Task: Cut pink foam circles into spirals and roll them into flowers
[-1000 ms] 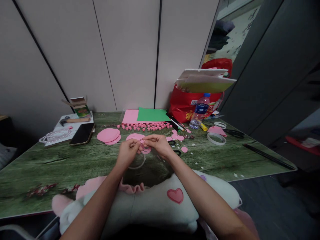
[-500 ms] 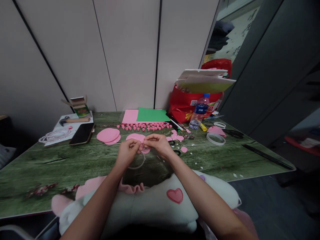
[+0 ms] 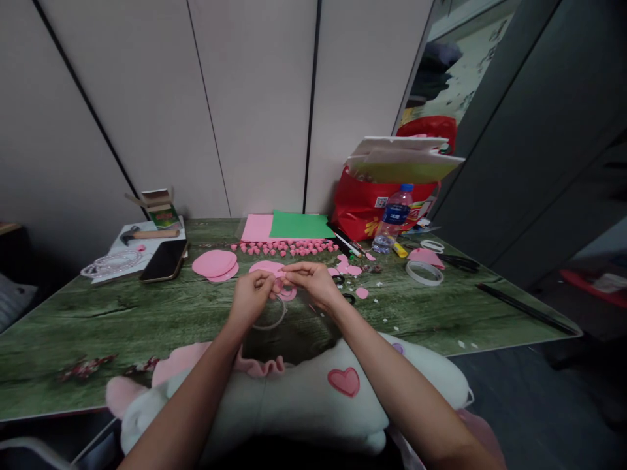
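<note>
From where I stand, the grip is a narrow pinch on both sides: the left hand (image 3: 251, 297) and the right hand (image 3: 313, 284) meet fingertip to fingertip on a small, thin, pink piece (image 3: 278, 283), apparently paper, its outline mostly covered by fingers. It is up between the hands, in front of the flat green rectangular sheet (image 3: 301, 225). I'd judge it light, bendable and easily creased, best taken lightly by its edges. Nearer the person than the green sheet, a smooth, pale ring (image 3: 268, 328) lies below the left hand. Just in front of the sheet runs a row of small, rounded pink buds (image 3: 294, 250); forward and left of it, flat, smooth-edged pink discs (image 3: 214, 263) overlap. Right of it stand a glossy red bag (image 3: 355, 209) and a clear, blue-capped plastic bottle (image 3: 394, 215), all on a green, wood-grained surface (image 3: 166, 320).
</note>
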### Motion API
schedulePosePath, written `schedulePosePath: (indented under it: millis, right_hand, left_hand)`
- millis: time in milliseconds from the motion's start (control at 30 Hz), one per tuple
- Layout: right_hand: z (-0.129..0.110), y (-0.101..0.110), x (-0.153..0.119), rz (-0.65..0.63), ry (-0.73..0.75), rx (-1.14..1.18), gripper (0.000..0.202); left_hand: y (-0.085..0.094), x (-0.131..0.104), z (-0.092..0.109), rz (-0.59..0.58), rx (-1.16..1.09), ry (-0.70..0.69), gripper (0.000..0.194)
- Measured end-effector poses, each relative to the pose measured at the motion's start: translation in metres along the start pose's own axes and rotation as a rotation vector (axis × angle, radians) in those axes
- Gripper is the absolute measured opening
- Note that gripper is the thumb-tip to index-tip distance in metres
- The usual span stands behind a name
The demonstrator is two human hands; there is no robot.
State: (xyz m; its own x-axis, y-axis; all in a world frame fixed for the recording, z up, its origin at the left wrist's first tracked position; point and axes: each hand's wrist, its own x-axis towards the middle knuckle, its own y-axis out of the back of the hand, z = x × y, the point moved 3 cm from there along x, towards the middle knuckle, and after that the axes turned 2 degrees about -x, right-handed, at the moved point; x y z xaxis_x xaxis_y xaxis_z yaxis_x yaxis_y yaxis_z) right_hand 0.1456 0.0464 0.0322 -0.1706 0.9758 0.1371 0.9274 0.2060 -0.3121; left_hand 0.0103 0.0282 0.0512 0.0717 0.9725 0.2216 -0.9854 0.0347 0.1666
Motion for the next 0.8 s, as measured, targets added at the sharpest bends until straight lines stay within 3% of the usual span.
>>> schedulePosePath:
  millis: [800]
  right_hand:
    - [-0.0031,-0.0038,-0.0021,-0.003,-0.002,-0.001,0.026]
  left_hand:
    - [0.0,-0.0005,0.002,0.006,0.013,-0.003,0.017]
